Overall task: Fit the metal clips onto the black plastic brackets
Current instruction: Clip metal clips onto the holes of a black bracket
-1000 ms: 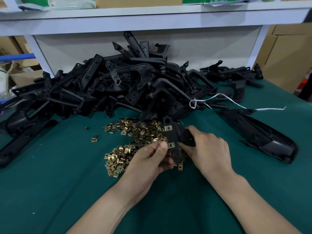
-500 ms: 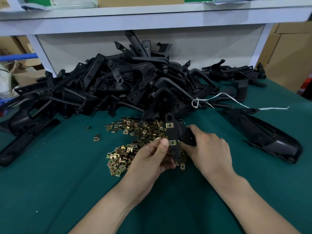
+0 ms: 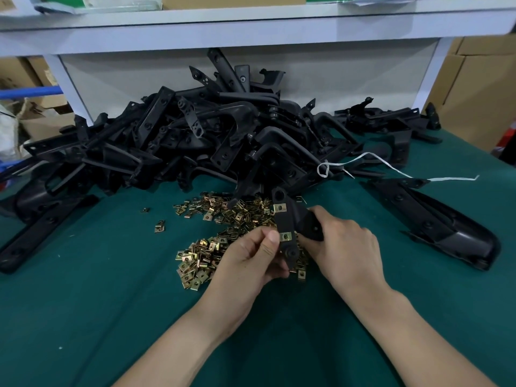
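A black plastic bracket [image 3: 287,222] is held upright over a heap of small brass-coloured metal clips [image 3: 223,233] on the green table. My right hand [image 3: 343,247] grips the bracket's thick right end. My left hand [image 3: 251,258] holds its lower part, thumb pressing beside a clip [image 3: 285,236] seated on the bracket's edge. A second clip [image 3: 279,208] sits higher on the same bracket. A large pile of black brackets [image 3: 209,141] lies behind the clips.
A long black part [image 3: 435,222] lies on the right of the green table [image 3: 83,303]. White string [image 3: 391,169] trails from the pile. Two stray clips [image 3: 159,226] lie left of the heap. A white shelf [image 3: 251,32] runs above; cardboard boxes [image 3: 480,88] stand right.
Hands and bracket hold nearly the same pose; my left thumb stays at the lower clip. The view has shifted slightly.
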A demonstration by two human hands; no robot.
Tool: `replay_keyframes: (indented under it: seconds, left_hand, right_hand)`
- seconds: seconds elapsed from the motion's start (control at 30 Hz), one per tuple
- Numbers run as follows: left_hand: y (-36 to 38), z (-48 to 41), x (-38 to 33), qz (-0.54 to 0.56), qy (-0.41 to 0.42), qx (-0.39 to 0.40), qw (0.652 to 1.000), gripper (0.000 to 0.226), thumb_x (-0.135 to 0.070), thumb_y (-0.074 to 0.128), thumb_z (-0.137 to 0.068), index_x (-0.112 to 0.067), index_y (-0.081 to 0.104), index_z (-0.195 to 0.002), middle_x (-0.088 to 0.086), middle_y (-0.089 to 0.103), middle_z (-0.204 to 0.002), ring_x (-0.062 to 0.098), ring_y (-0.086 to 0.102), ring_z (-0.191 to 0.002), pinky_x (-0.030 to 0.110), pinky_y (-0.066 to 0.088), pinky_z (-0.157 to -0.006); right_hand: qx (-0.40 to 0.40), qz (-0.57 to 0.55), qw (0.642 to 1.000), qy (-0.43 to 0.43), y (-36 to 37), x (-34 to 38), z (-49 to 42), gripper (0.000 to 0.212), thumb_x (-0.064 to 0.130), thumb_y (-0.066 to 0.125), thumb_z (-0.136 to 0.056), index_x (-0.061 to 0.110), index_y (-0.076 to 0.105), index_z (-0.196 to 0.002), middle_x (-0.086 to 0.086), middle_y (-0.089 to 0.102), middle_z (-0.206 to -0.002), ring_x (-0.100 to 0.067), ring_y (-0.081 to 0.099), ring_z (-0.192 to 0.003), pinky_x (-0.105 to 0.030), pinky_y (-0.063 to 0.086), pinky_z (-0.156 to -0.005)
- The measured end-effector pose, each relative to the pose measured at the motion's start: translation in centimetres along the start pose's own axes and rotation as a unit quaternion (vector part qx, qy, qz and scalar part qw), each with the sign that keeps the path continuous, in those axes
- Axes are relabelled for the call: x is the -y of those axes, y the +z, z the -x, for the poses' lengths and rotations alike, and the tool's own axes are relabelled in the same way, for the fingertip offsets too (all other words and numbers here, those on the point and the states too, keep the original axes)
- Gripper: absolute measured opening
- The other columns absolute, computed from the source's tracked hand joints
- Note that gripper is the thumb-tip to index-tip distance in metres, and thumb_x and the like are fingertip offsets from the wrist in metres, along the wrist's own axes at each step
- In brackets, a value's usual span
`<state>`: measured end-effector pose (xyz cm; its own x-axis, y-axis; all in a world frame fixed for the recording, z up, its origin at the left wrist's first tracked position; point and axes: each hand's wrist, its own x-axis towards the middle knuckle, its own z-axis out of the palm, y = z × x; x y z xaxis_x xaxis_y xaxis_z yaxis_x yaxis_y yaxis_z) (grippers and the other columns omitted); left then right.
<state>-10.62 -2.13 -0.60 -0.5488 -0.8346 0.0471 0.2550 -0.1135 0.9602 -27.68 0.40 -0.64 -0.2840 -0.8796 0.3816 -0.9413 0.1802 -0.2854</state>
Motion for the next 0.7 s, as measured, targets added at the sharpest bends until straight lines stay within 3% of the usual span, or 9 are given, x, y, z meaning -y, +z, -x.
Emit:
replay_keyframes:
  seconds: [0.17, 0.27, 0.33, 0.43, 0.5, 0.57, 0.63, 0.7]
  left_hand:
    - [0.1, 0.1, -0.1, -0.025, 0.017, -0.003, 1.0, 0.022, -0.035, 0.055, -0.094, -0.025, 0.069, -0.08, 0.002, 0.063, -0.078, 0.012, 0.058, -0.071, 0.025, 0.054, -0.071]
    - [0.1, 0.3, 0.0, -0.082, 0.039, -0.018, 0.996, 0.027, -0.04, 0.053, -0.095, -0.019, 0.067, -0.088, 0.005, 0.065, -0.079, 0.014, 0.06, -0.072, 0.029, 0.054, -0.072]
    - [0.3, 0.6, 0.0, -0.15, 0.079, -0.03, 0.985, 0.03, -0.047, 0.048, -0.098, -0.025, 0.067, -0.096, -0.002, 0.067, -0.081, 0.01, 0.063, -0.076, 0.025, 0.053, -0.073]
    - [0.4, 0.9, -0.5, -0.247, 0.167, -0.075, 0.952, 0.029, -0.055, 0.039, -0.103, -0.043, 0.058, -0.121, -0.017, 0.068, -0.108, 0.002, 0.063, -0.105, 0.012, 0.047, -0.084]
    - [0.1, 0.8, -0.7, -0.268, 0.195, -0.105, 0.938, 0.037, -0.06, 0.038, -0.1, -0.048, 0.048, -0.133, -0.023, 0.058, -0.128, 0.001, 0.053, -0.125, 0.017, 0.045, -0.096]
    - [-0.1, 0.8, -1.1, -0.254, 0.196, -0.115, 0.94, 0.043, -0.066, 0.037, -0.097, -0.052, 0.045, -0.136, -0.026, 0.054, -0.135, -0.001, 0.049, -0.13, 0.021, 0.045, -0.099]
    - [0.1, 0.9, -1.6, -0.199, 0.186, -0.104, 0.957, 0.043, -0.065, 0.038, -0.097, -0.05, 0.049, -0.136, -0.022, 0.059, -0.133, 0.0, 0.054, -0.126, 0.015, 0.048, -0.095]
    - [-0.1, 0.9, -1.9, -0.119, 0.158, -0.082, 0.977, 0.041, -0.057, 0.038, -0.1, -0.043, 0.054, -0.135, -0.012, 0.066, -0.128, 0.007, 0.062, -0.12, 0.016, 0.052, -0.09]
  right_hand:
    - [0.0, 0.002, 1.0, -0.004, -0.1, 0.1, 0.0, 0.035, 0.055, 0.065, -0.088, 0.037, 0.051, -0.115, 0.004, 0.069, -0.082, -0.031, 0.068, -0.079, -0.033, 0.035, -0.059]
    - [0.019, -0.005, 1.0, -0.003, -0.3, 0.1, 0.0, 0.034, 0.054, 0.063, -0.089, 0.036, 0.049, -0.115, 0.005, 0.068, -0.084, -0.03, 0.068, -0.082, -0.034, 0.035, -0.06]
    - [0.036, -0.024, 0.999, -0.006, -0.7, 0.1, -0.2, 0.033, 0.053, 0.06, -0.091, 0.036, 0.048, -0.116, 0.006, 0.067, -0.086, -0.03, 0.066, -0.084, -0.035, 0.038, -0.062]
    - [0.081, -0.112, 0.99, -0.008, -2.0, 0.3, -0.2, 0.03, 0.054, 0.055, -0.088, 0.036, 0.052, -0.112, 0.007, 0.065, -0.083, -0.027, 0.063, -0.082, -0.038, 0.047, -0.068]
    - [0.121, -0.205, 0.971, -0.029, -3.0, 0.7, -0.2, 0.023, 0.044, 0.056, -0.088, 0.028, 0.059, -0.104, 0.006, 0.066, -0.076, -0.02, 0.061, -0.074, -0.04, 0.051, -0.07]
    - [0.202, -0.355, 0.912, -0.023, -4.0, 1.2, 0.0, 0.015, 0.033, 0.06, -0.092, 0.023, 0.065, -0.102, 0.007, 0.063, -0.069, -0.013, 0.057, -0.06, -0.035, 0.051, -0.06]
    - [0.333, -0.501, 0.799, 0.0, -5.0, 1.5, 0.5, 0.025, 0.036, 0.059, -0.092, 0.019, 0.068, -0.108, -0.003, 0.061, -0.07, -0.013, 0.051, -0.051, -0.027, 0.041, -0.045]
    - [0.44, -0.572, 0.692, -0.003, -5.6, 1.9, 0.9, 0.042, 0.038, 0.053, -0.094, 0.004, 0.065, -0.116, -0.007, 0.058, -0.069, -0.013, 0.047, -0.047, -0.022, 0.034, -0.041]
